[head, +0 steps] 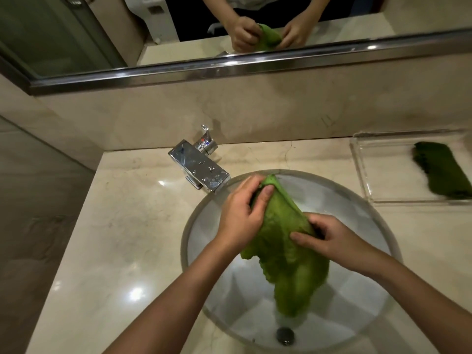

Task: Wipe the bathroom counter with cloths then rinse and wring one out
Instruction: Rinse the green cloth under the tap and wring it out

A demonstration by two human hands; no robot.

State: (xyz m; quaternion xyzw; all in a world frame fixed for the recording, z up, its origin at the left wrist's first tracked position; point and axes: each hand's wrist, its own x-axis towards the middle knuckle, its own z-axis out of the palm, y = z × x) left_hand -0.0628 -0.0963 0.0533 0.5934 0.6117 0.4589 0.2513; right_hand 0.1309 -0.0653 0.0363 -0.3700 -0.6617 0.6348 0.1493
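Observation:
A light green cloth (pixel 286 254) hangs over the round glass basin (pixel 378 218), its lower end dangling above the drain (pixel 285 335). My left hand (pixel 242 215) pinches the cloth's top corner close to the spout of the chrome faucet (pixel 198 168). My right hand (pixel 329 238) grips the cloth's right edge, lower and to the right. The cloth is stretched between the two hands. No water stream can be made out at the spout.
A clear tray (pixel 370 169) at the back right of the beige marble counter (pixel 122 238) holds a second, darker green cloth (pixel 443 171). A steel-framed mirror (pixel 229 65) runs along the wall behind. A wall closes the left side.

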